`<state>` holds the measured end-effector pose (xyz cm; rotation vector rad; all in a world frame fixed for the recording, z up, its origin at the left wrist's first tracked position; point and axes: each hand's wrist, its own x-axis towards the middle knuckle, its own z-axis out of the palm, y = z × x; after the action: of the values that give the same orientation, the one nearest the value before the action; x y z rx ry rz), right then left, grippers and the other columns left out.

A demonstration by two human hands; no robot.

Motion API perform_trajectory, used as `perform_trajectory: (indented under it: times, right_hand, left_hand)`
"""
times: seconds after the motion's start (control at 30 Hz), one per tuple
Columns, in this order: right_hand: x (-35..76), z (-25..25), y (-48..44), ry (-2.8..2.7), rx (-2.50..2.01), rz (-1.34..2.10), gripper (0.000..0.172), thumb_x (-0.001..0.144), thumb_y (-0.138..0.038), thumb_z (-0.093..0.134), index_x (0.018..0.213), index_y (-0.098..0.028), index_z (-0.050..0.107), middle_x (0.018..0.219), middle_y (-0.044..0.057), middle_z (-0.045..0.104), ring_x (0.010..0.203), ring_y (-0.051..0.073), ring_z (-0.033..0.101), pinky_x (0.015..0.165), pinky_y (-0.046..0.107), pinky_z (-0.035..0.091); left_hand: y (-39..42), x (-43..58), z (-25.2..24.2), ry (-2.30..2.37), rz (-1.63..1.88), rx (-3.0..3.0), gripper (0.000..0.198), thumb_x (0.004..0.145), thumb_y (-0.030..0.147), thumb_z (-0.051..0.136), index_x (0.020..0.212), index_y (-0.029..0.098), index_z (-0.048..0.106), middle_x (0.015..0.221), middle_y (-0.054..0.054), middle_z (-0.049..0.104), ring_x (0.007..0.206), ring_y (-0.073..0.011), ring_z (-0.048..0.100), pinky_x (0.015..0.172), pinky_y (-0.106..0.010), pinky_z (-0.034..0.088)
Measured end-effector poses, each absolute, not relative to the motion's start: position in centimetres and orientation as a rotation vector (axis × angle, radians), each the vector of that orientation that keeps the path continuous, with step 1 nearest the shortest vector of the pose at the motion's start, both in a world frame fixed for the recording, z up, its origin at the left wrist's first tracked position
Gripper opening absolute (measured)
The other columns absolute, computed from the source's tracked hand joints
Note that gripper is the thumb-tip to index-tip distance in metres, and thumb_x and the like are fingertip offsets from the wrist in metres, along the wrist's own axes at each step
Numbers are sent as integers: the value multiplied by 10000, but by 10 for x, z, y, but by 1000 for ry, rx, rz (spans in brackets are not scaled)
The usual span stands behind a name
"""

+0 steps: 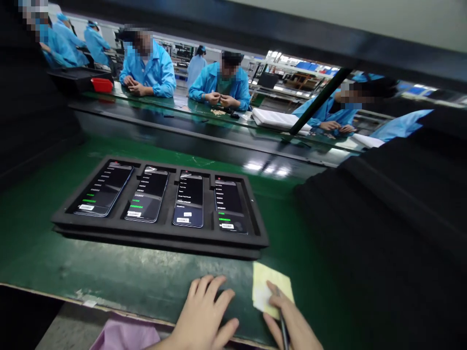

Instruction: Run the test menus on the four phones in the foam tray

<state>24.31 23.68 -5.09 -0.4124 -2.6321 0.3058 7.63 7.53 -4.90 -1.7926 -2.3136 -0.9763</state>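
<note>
Well, yellow paper (261, 282); slim dark pen (283, 331)

Green tabletop (146, 274) lies open between left hand (204, 308) and black tray (160, 235); a dark partition (394, 233), seemingly, bars the right.

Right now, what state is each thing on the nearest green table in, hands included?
Four black rectangular phones: face up, screens lit.
Black foam tray: holding the phones.
Yellow square paper: partly covered.
Slim dark pen: held, tilted.
Left hand: open, fingers spread.
Right hand: fingers closed on the pen.
</note>
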Motion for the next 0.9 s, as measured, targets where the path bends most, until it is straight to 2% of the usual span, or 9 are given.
perform_trajectory:
  times: [0.1, 0.23, 0.33, 0.47, 0.53, 0.6, 0.7, 0.77, 0.9]
  right_hand:
    - [248, -66, 288, -2609, -633, 53, 316, 894, -416, 386, 1068, -179, 504, 1166, 160, 578, 1021, 284, 598, 799, 433, 546]
    - [225, -69, 361, -2673, -930, 27, 363, 856, -152, 241, 1100, -141, 511, 1211, 168, 535, 1115, 253, 537, 924, 415, 467]
    - [196, -57, 397, -2732, -952, 10, 396, 787, -73, 261, 1046, -135, 554, 1138, 171, 561, 1080, 264, 546, 911, 405, 455]
    - [164, -36, 401, -2660, -887, 30, 410, 808, -119, 241, 1054, -66, 565, 1147, 245, 528, 1112, 354, 502, 921, 514, 406]
    - [152, -29, 385, -2516, -899, 197, 421, 859, -242, 252, 1124, -82, 537, 1215, 223, 507, 1164, 350, 466, 960, 524, 383]
    - [139, -27, 363, -2392, -948, 547, 462, 872, -422, 294, 1161, -145, 525, 1212, 157, 544, 1162, 315, 486, 968, 496, 406]
    - [122, -28, 334, -2225, -1033, 1080, 562, 810, -585, 373, 1187, -197, 526, 1287, 101, 514, 1220, 286, 442, 1024, 460, 370]
    - [113, -28, 323, -2065, -1098, 1365, 575, 766, -598, 461, 1178, -206, 543, 1320, 93, 484, 1241, 282, 416, 1036, 433, 362]
    - [101, -14, 311, -1779, -1146, 1830, 431, 768, -523, 523, 1043, -205, 618, 1129, 82, 630, 1096, 268, 557, 887, 375, 509]
  left_hand:
    - [60, 61, -33, -2267, -1048, -1750, 240, 840, 265, 475, 1064, 224, 552, 1117, -86, 587, 982, -202, 527, 784, -317, 472]
    - [33, 35, -20, -2161, -1037, -1472, 210, 836, 182, 477, 1013, 233, 579, 1064, -68, 599, 996, -184, 537, 818, -301, 478]
    - [6, 5, -15, -2099, -941, -1245, 206, 826, 159, 495, 989, 253, 581, 1041, -51, 590, 965, -178, 553, 827, -306, 466]
    - [-37, -50, -6, -2195, -878, -844, 199, 842, 252, 473, 1020, 244, 564, 1114, -75, 557, 1041, -223, 531, 919, -391, 421]
    - [-56, -78, 1, -2338, -993, -531, 324, 834, 377, 428, 1082, 197, 535, 1189, -123, 523, 1160, -277, 465, 998, -462, 357]
    - [-70, -101, 6, -2519, -1185, -210, 493, 807, 450, 371, 1181, 145, 470, 1279, -165, 470, 1236, -306, 403, 1039, -496, 306]
    - [-78, -123, 8, -2666, -1318, -55, 574, 804, 486, 318, 1225, 119, 451, 1288, -173, 492, 1227, -308, 432, 1040, -495, 312]
    - [-77, -130, 8, -2703, -1344, -33, 554, 811, 488, 311, 1201, 133, 483, 1261, -154, 528, 1218, -293, 449, 1043, -466, 316]
    - [-72, -134, 11, -2724, -1385, 46, 474, 821, 470, 312, 1109, 172, 542, 1218, -130, 563, 1219, -281, 449, 1041, -419, 324]
